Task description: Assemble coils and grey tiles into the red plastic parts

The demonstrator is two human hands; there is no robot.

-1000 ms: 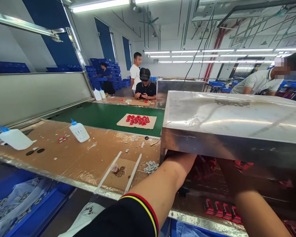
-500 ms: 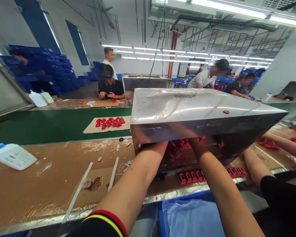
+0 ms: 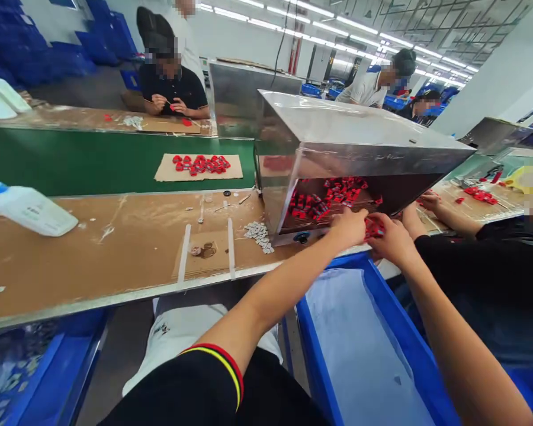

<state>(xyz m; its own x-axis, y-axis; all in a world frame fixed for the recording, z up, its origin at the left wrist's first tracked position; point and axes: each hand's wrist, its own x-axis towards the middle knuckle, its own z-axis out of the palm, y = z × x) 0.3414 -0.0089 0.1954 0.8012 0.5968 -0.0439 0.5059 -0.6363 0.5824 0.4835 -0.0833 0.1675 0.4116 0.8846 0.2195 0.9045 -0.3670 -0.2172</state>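
Both hands meet at the front edge of a shiny metal box with an open front. A cluster of small red parts sits between them. My left hand has its fingers closed against the left side of that cluster. From the right, my right hand grips the cluster with bent fingers. Some fingertips and the parts' undersides are hidden. More red and dark parts lie heaped on brown sheets inside the box, just behind my hands.
A blue crate lined with pale sheeting stands below my hands. On the bench are grey pieces and a white bottle. Red parts lie on cardboard on the green belt. A co-worker's arms are close on the right.
My hands, earlier hidden inside the box, have come out to its front edge and now hold red parts. My view has tilted down, showing more of the crate.
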